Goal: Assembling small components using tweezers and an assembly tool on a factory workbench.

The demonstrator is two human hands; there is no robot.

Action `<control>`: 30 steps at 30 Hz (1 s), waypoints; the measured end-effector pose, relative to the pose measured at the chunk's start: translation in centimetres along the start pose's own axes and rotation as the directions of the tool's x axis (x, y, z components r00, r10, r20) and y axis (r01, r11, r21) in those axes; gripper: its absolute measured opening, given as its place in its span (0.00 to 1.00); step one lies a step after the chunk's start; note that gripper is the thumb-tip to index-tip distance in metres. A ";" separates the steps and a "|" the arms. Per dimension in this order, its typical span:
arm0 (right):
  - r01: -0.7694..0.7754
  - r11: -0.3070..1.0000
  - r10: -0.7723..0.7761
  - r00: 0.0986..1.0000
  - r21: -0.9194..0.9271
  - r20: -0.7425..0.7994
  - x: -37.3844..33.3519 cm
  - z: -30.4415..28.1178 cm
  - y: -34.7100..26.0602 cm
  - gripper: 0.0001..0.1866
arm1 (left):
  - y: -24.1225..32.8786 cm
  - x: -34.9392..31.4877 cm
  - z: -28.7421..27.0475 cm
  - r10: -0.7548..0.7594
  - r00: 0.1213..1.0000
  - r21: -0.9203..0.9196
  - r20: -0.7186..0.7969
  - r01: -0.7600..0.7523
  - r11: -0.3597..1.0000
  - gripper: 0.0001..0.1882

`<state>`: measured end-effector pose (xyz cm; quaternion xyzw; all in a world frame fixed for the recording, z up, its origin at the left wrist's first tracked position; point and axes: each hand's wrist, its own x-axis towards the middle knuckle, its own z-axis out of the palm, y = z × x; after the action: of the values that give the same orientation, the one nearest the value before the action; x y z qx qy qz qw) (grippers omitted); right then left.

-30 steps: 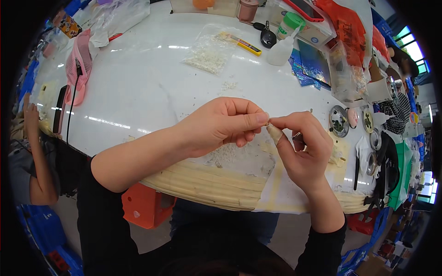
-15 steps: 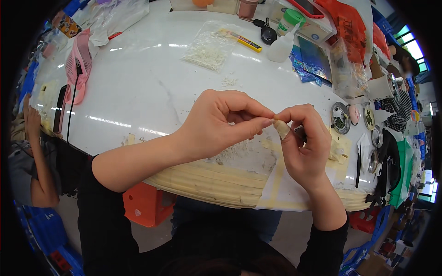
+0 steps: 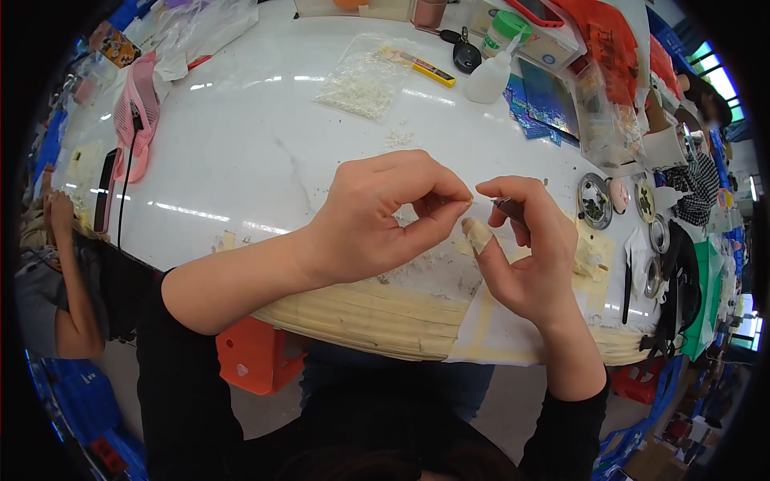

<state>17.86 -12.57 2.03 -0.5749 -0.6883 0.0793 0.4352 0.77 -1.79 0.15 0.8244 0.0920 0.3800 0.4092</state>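
Above the near part of the white table, my left hand (image 3: pixel 385 212) is closed in a pinch, thumb against forefinger. What sits in that pinch is too small to make out. Just right of it is my right hand (image 3: pixel 533 248), its forefinger extended and its taped thumb held apart. A small dark metal tool with a pointed tip (image 3: pixel 510 209) lies in the curled fingers of this hand; its kind is unclear. The pale tape (image 3: pixel 478 236) wraps the thumb's end. Below both hands, whitish crumbs are scattered on the tabletop.
A clear bag of pale bits (image 3: pixel 361 92), a yellow cutter (image 3: pixel 433 70) and a squeeze bottle (image 3: pixel 488 80) lie farther back. Round metal dishes (image 3: pixel 594 200) stand at right. Yellowish tape (image 3: pixel 361 321) covers the table's front edge. Another person's arm (image 3: pixel 74 276) shows at far left.
My hands have drawn apart at the fingertips. The right thumb has moved away from its forefinger, and the metal tool shows more plainly. My left hand keeps its pinch.
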 end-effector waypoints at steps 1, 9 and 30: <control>0.007 1.000 -0.007 1.000 -0.024 -0.003 0.0 0.0 0.2 0.14 | -0.1 0.0 0.0 0.010 1.000 0.009 -0.001 -0.010 1.000 0.04; 0.026 0.998 -0.027 1.000 -0.050 -0.010 -0.2 0.1 1.1 0.15 | 0.2 0.0 0.2 -0.373 0.914 -0.366 0.158 0.405 0.838 0.04; -0.102 0.957 0.137 0.984 -0.271 0.116 0.1 -0.8 1.1 0.09 | -1.8 0.3 0.4 0.045 0.967 0.573 0.251 -0.186 0.799 0.08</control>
<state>19.21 -12.44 1.87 -0.6617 -0.6843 0.0513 0.3021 1.51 -0.73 -1.14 0.9523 0.1081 0.2608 0.1156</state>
